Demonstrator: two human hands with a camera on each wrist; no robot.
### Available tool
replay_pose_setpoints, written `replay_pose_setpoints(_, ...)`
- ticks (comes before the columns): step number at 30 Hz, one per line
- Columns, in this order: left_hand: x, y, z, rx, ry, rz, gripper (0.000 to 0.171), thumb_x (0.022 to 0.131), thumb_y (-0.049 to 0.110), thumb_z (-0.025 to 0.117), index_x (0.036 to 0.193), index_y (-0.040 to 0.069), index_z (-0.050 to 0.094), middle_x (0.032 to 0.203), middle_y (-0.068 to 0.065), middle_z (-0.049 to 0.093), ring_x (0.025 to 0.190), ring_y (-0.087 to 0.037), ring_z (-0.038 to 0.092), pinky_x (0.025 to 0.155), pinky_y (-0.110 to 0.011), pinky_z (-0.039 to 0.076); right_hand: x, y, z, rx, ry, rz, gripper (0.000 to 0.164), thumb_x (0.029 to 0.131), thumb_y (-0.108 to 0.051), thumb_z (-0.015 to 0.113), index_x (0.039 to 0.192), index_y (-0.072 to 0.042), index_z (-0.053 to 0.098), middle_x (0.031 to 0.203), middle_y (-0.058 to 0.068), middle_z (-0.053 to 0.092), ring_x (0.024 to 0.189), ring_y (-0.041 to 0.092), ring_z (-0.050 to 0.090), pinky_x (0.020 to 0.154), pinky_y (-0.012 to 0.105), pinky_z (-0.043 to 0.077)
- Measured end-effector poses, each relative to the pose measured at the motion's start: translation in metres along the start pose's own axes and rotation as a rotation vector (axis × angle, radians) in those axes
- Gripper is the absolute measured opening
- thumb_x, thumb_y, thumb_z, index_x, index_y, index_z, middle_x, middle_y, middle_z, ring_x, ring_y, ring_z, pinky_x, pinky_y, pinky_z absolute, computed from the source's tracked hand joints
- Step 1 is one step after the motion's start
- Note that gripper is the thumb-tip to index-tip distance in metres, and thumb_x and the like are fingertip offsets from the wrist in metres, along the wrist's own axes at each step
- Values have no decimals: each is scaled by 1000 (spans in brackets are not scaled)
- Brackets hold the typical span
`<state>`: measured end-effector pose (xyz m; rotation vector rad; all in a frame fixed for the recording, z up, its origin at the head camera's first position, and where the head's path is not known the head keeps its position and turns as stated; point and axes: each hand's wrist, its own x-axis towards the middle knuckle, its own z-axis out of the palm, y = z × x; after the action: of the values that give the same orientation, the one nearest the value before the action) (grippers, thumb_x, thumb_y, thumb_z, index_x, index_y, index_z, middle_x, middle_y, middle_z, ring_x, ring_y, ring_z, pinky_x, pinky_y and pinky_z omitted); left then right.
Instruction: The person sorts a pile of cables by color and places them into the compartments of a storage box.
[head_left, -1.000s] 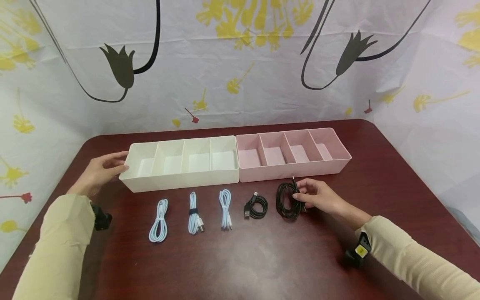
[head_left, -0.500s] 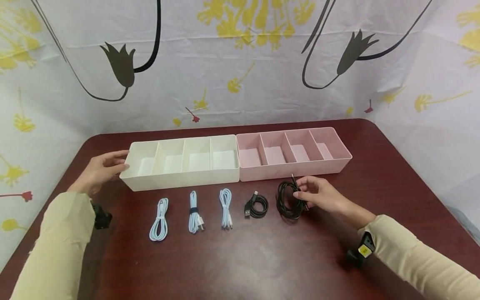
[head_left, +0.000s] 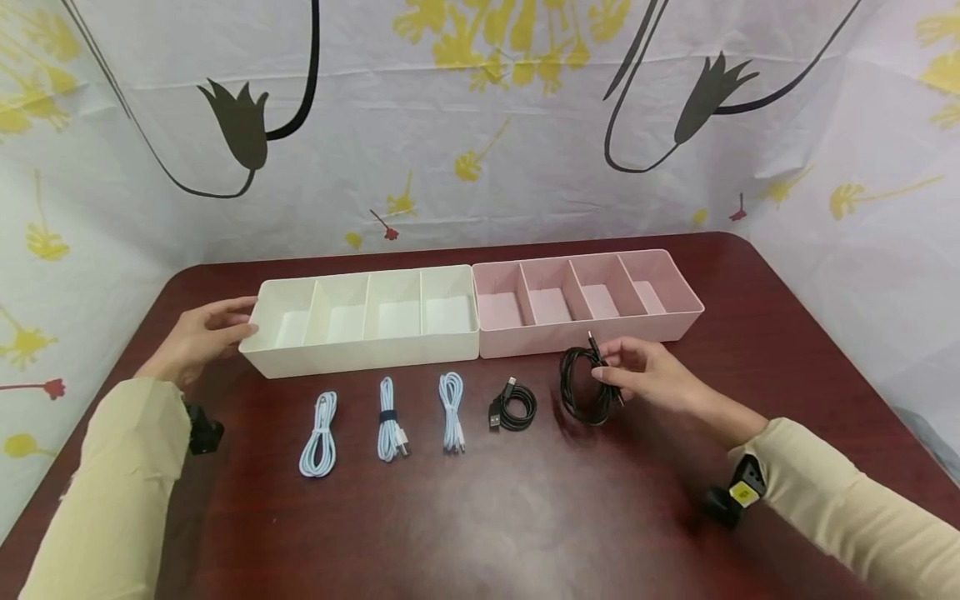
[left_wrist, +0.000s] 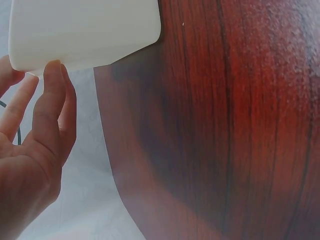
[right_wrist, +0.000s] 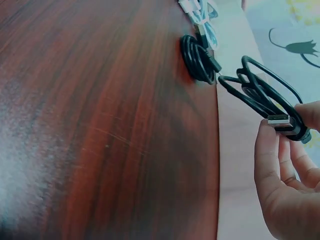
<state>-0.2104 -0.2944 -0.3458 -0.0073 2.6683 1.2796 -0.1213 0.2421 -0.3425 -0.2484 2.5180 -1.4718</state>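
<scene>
My right hand [head_left: 648, 375] pinches a coiled black USB cable [right_wrist: 262, 92] between thumb and fingers, lifted above the table in front of the pink divided tray [head_left: 592, 335]. Its metal USB plug [right_wrist: 279, 120] shows at the fingertips in the right wrist view, and a thin plug end sticks up from the coil in the head view. My left hand [head_left: 198, 337] touches the left end of the white divided tray [head_left: 360, 357], its fingers fairly straight against the end wall [left_wrist: 85, 30]. Both trays have several compartments with nothing in them.
A smaller coiled black USB cable [head_left: 531, 408] lies left of the held one. Farther left lie three bundled pale cables [head_left: 452, 408], one with a dark strap [head_left: 387, 417]. The trays stand end to end near the back of the dark red table [head_left: 480, 517], before a patterned cloth [head_left: 480, 125].
My right hand has raised the black cable off the table and shifted slightly right and toward the pink tray. The left hand stays at the white tray's end.
</scene>
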Motion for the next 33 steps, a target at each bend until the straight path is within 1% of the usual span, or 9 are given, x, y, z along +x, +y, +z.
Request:
replay_pose_setpoints(8, 3, -4, 0, -13, 1, -2, 64, 86, 35, 56, 139, 9, 30, 117, -18, 42, 94, -17, 48, 71, -27, 47, 2, -16, -7, -31, -3, -13, 32, 84, -14, 59, 108, 6, 49, 89, 11, 52, 58, 20, 51, 55, 32, 48)
replay_pose_setpoints(10, 8, -11, 1, -32, 18, -9, 66, 83, 39, 59, 138, 13, 33, 116, -17, 44, 94, -18, 49, 71, -27, 47, 3, -18, -9, -41, -15, -38, 31, 85, -13, 59, 108, 5, 50, 89, 12, 52, 58, 21, 52, 55, 33, 49)
replay_pose_setpoints(15, 28, -43, 1, -65, 46, -10, 69, 74, 52, 62, 134, 27, 39, 111, -7, 47, 93, -15, 51, 70, -24, 48, 6, -24, -13, -69, -36, -93, 27, 85, -10, 58, 106, 5, 52, 87, 13, 53, 58, 24, 52, 54, 35, 49)
replay_pose_setpoints(17, 31, -48, 1, -79, 57, -15, 68, 73, 52, 64, 132, 30, 41, 110, -5, 48, 92, -13, 51, 69, -24, 48, 7, -28, -15, -80, -32, -97, 27, 85, -11, 58, 107, 5, 51, 87, 13, 52, 57, 23, 52, 54, 34, 49)
replay_pose_setpoints(22, 24, -39, -1, -81, 47, -13, 65, 78, 44, 63, 135, 22, 39, 111, -9, 48, 93, -15, 50, 71, -27, 48, 12, -42, -20, -94, -11, -113, 28, 85, -12, 58, 107, 5, 50, 87, 12, 52, 57, 19, 52, 54, 29, 48)
replay_pose_setpoints(25, 26, -42, 0, -70, 49, 0, 70, 76, 51, 61, 135, 23, 38, 113, -9, 46, 97, -18, 48, 73, -27, 47, 17, -50, -25, -92, -18, -118, 28, 85, -12, 58, 107, 5, 51, 87, 11, 53, 58, 17, 51, 54, 28, 47)
replay_pose_setpoints(27, 23, -38, 3, -66, 56, -11, 70, 75, 53, 61, 135, 25, 38, 115, -8, 46, 97, -19, 48, 73, -27, 47, 20, -54, -28, -87, -36, -117, 28, 86, -11, 58, 107, 5, 51, 87, 11, 53, 61, 13, 51, 55, 27, 47)
replay_pose_setpoints(29, 21, -35, 3, -65, 42, 4, 71, 77, 51, 59, 137, 22, 36, 117, -12, 44, 101, -24, 46, 77, -34, 47, 23, -56, -30, -67, -52, -98, 30, 86, -13, 57, 109, 5, 50, 89, 11, 53, 63, 12, 51, 56, 27, 48)
replay_pose_setpoints(33, 26, -42, 2, -60, 53, 12, 65, 79, 47, 59, 136, 24, 37, 116, -13, 45, 100, -24, 46, 77, -35, 47, 29, -57, -31, -39, -54, -42, 35, 87, -17, 57, 113, 4, 48, 91, 9, 51, 66, 10, 51, 60, 27, 48)
